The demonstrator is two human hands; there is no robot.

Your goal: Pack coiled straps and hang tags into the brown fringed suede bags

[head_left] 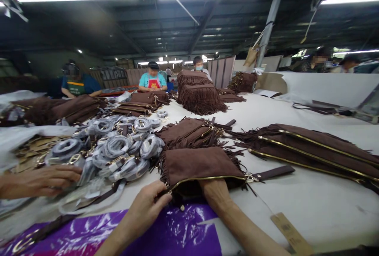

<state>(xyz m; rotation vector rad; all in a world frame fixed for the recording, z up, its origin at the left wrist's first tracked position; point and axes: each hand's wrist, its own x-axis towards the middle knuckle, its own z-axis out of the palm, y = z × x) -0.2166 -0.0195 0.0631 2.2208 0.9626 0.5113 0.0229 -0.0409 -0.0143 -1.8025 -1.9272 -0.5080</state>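
A brown fringed pouch (198, 163) lies in front of me with its gold zip undone and its mouth facing me. My left hand (152, 200) pinches the left corner of the mouth near the zip end. My right hand (214, 191) reaches inside the pouch, so its fingers are hidden. From the pouch's right end a dark wrist strap (275, 172) sticks out on a metal clasp. A cardboard tag (290, 232) hangs by a thin string at lower right. Beneath the pouch's front edge spreads a shiny purple plastic sheet (177, 232).
Another person's hand (53, 179) touches a heap of plastic-wrapped coiled straps (118, 147) on the left. More brown bags lie behind (186, 129) and to the right (310, 151). A tall fringed stack (201, 92) stands farther back. Several people work across the white table (257, 110).
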